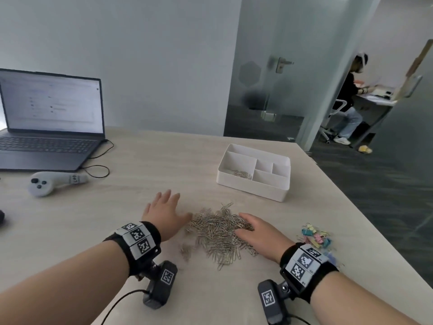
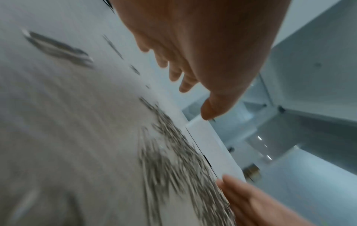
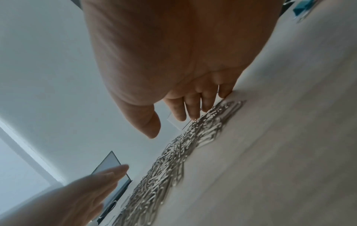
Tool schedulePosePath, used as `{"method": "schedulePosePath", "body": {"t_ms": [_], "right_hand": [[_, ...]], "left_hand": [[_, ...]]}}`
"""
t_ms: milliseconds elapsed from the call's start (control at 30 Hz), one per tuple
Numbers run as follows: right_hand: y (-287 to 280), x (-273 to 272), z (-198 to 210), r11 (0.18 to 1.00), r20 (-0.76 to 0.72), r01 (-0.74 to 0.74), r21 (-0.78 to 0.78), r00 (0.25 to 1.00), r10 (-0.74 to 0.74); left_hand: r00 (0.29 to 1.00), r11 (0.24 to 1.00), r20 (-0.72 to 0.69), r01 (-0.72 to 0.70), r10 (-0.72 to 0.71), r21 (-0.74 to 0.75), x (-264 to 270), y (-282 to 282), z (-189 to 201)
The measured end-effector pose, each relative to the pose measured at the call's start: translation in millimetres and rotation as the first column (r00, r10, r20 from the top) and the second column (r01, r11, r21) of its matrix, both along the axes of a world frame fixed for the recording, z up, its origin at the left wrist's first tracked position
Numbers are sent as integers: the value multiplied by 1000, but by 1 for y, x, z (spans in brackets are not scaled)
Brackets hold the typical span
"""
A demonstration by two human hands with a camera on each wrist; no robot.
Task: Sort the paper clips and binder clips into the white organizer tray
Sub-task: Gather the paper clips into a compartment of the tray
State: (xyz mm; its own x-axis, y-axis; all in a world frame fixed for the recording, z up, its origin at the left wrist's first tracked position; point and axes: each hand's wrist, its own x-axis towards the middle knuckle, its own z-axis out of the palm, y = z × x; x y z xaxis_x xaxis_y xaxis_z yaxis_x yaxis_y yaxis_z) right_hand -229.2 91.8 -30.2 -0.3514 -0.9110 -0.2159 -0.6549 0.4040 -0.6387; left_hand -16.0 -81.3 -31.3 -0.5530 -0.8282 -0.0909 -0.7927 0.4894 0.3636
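A big heap of silver paper clips (image 1: 218, 233) lies on the light wooden table, blurred in the left wrist view (image 2: 173, 160) and sharper in the right wrist view (image 3: 173, 160). My left hand (image 1: 171, 209) (image 2: 212, 94) hovers at the heap's left edge, fingers spread and straight, holding nothing. My right hand (image 1: 248, 225) (image 3: 173, 113) rests on the heap's right side with straight fingers, tips touching the clips. The white organizer tray (image 1: 276, 193) (image 2: 212, 145) stands beyond, with a few paper clips (image 1: 241, 174) in its front left compartment. Coloured binder clips (image 1: 316, 238) (image 3: 303, 7) lie to my right.
An open laptop (image 1: 49, 127) (image 3: 114, 175) stands at the far left with a cable trailing from it. A white controller (image 1: 54, 182) lies in front of it. The table's right edge runs diagonally just past the binder clips. A person (image 1: 349, 102) sits beyond the glass door.
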Motion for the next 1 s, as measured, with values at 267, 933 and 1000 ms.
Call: {"method": "schedulePosePath", "body": {"t_ms": [267,933,1000], "right_hand": [[7,11,-7,992,65,76,-97,995,-70],[9,11,-15,986,112,107,-128,989,-93],[9,10,-16,985,117,107,-136,989,-92]], "left_hand": [[995,994,84,-62,55,89,-20,15,-27],[951,974,-230,-176,205,139,20,55,-18],[972,983,-168,-145,163,111,8,57,-25]]}}
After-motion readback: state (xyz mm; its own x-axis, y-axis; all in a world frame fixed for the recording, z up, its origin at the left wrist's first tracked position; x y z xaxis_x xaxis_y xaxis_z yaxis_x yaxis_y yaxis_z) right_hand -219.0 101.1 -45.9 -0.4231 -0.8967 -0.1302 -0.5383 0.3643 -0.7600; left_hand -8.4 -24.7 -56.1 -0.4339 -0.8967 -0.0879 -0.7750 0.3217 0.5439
